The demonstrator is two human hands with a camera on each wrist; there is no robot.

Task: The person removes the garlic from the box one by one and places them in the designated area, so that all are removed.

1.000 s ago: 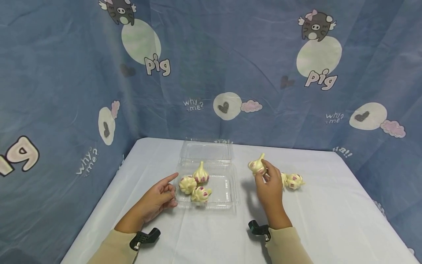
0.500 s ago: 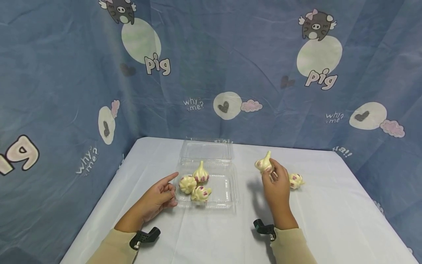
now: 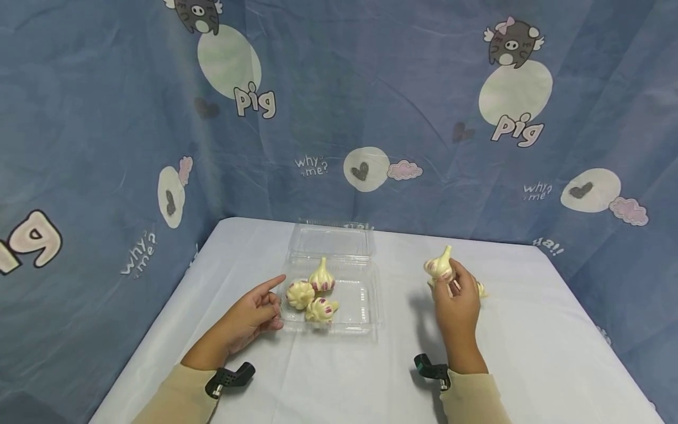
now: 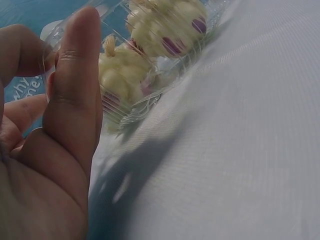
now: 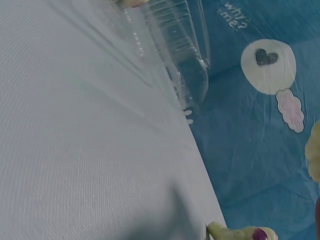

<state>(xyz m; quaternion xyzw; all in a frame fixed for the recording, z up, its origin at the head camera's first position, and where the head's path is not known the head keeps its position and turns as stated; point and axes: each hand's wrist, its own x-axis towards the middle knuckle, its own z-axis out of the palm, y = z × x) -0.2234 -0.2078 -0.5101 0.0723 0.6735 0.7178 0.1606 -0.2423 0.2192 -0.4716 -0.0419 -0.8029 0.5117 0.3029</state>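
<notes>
Right hand [image 3: 457,303] pinching one garlic bulb [image 3: 439,268], stem up, held in the air well right of the clear container [image 3: 356,303]. Pale bit [image 3: 431,283] just under that bulb (can't tell if it's also held). Left hand [image 3: 251,316] at the container's left wall: index finger stretched out and touching it, other fingers loosely bent.

Three more bulbs in the left part of the container: upright one [image 3: 321,278] at the back, left one [image 3: 300,295], front one [image 3: 321,310] tipped, stem pointing right. Lid [image 3: 332,241] open behind the container. Another bulb [image 3: 481,289], far right of the container, mostly hidden behind the right hand. White tablecloth [image 3: 381,377] under the container, blue pig-print curtain [image 3: 424,100] behind it.
</notes>
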